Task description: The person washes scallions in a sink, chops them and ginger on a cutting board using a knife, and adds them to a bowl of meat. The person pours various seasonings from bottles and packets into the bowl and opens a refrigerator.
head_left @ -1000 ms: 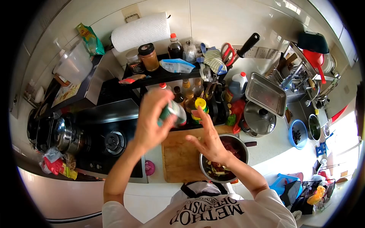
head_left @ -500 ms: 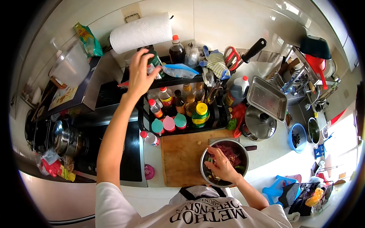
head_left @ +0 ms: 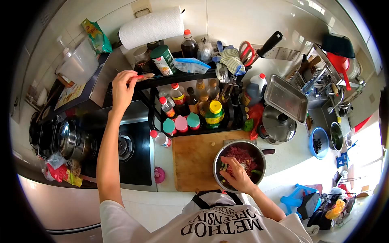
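My left hand [head_left: 123, 90] is raised at the left end of the black rack's top shelf [head_left: 178, 80]. Its fingers are pinched on the red end of a small packet [head_left: 148, 76], whose other end looks brownish; its contents are unclear. Right of it stands a green canister [head_left: 163, 60] with a white label. My right hand [head_left: 239, 177] is over a steel bowl [head_left: 263, 162], fingers curved and apart, with nothing visible in them. Inside the bowl lie raw sliced red meat [head_left: 242, 155] and some green pieces. The fingertips are at the meat; contact is hard to make out.
A wooden cutting board [head_left: 192, 162] lies beside the bowl. Sauce bottles and lidded jars fill the lower rack. The gas stove [head_left: 139, 166] is at left. A lidded pot [head_left: 278, 125], a metal tray [head_left: 286, 99] and a blue basin [head_left: 318, 143] stand at right.
My left hand has moved left and down from in front of the green canister to the small packet, leaving the canister in full view. My right hand stays over the bowl.
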### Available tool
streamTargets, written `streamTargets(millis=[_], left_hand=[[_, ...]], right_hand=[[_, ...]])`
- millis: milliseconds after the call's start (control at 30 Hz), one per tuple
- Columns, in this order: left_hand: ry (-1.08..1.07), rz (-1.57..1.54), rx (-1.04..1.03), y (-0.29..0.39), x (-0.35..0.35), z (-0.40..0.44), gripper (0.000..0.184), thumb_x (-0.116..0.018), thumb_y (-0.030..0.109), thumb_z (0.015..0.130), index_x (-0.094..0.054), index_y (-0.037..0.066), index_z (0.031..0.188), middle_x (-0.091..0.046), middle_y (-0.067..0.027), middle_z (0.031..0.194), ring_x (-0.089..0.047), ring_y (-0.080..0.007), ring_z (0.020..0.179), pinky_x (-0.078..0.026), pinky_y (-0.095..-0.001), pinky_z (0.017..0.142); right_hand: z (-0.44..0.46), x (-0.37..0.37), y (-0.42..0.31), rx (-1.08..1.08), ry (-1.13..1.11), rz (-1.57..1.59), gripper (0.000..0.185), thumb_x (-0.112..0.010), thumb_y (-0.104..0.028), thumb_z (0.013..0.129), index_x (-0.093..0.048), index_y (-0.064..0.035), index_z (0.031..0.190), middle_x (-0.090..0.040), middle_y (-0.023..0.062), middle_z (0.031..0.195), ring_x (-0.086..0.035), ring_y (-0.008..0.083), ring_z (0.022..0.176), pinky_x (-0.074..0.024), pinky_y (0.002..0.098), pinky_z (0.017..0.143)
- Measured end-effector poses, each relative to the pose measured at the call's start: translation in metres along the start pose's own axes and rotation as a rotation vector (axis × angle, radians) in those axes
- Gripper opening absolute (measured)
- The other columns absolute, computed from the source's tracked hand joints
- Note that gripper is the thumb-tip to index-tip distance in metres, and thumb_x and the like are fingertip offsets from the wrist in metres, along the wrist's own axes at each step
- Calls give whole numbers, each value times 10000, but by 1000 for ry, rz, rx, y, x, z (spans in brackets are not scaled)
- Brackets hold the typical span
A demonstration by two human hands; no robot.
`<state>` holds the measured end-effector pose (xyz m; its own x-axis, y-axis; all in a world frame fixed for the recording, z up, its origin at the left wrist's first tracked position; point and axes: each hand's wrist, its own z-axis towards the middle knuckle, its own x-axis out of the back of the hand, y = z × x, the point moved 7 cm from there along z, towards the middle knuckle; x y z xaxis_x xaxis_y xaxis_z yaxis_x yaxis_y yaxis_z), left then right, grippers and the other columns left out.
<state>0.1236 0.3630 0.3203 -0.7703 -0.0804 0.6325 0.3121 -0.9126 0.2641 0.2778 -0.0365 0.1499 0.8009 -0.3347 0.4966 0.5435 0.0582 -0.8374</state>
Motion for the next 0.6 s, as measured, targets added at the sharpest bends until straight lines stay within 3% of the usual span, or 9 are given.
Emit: streamTargets(millis=[67,167,267,333,433,467,500,533,600], left_hand=[[31,-116,131,44,13,-1,120,-619,54,911,-629,-18,1006,-675,-119,915,-649,-194,816,-514,-289,719],[-205,-488,330,112,-2,-21,132,-607,114,955,-643,-7,990,-679,-30,873,-560,-36,849,-485,-240,734],[-377,-1093,505,174,-57,-71,158,-594,114,961,-658,6,1056,-706,-62,961,-644,-96,902,-510,-249,810],[-470,-1185,582,208,-93,-106,179,-600,140,966,-656,9,1076,-708,-62,987,-651,-102,910,-520,-265,826],[-613,-1393,666,248,-124,-141,243,-629,113,948,-612,14,1169,-670,-75,1118,-617,-117,1035,-488,-283,920],[-662,-1483,693,258,-131,-150,283,-643,99,936,-591,12,1201,-646,-82,1179,-592,-132,1101,-469,-299,955],[-600,-1484,559,267,-128,-148,393,-658,124,931,-524,14,1283,-563,-98,1316,-533,-152,1204,-425,-310,1017],[-615,-1363,631,263,-128,-154,441,-661,128,928,-484,19,1317,-514,-111,1363,-521,-177,1225,-412,-325,1040],[-561,-1434,686,253,-137,-172,427,-659,118,927,-488,26,1308,-552,-110,1309,-537,-192,1208,-420,-329,1034]], right_hand=[[2,3,4,-79,14,72,601,-681,-37,859,-393,-1,1384,-547,186,1212,-597,283,1032,-523,343,797],[15,14,-4,-135,119,284,716,-687,-33,871,-288,-63,1464,-526,160,1296,-572,225,1144,-536,325,843],[29,18,-14,-91,155,712,896,-727,-19,842,-154,-108,1525,-410,168,1421,-564,263,1179,-545,358,898],[23,21,-21,-100,184,946,794,-702,-12,866,-219,-62,1495,-462,157,1386,-584,254,1154,-534,353,922],[-16,31,-1,-404,292,895,376,-621,32,912,-474,51,1257,-661,142,1090,-692,221,892,-580,318,803],[-27,42,1,-341,367,829,309,-597,31,926,-497,49,1218,-680,132,1017,-700,219,842,-592,301,733],[-43,55,1,-323,465,660,307,-611,28,916,-513,48,1206,-682,133,1007,-700,214,839,-584,288,722],[-60,68,-1,-301,554,489,305,-625,24,906,-529,47,1194,-685,135,998,-699,210,836,-576,275,711],[-91,86,1,-211,604,45,289,-666,19,867,-577,46,1141,-686,154,979,-699,207,797,-556,266,691]])
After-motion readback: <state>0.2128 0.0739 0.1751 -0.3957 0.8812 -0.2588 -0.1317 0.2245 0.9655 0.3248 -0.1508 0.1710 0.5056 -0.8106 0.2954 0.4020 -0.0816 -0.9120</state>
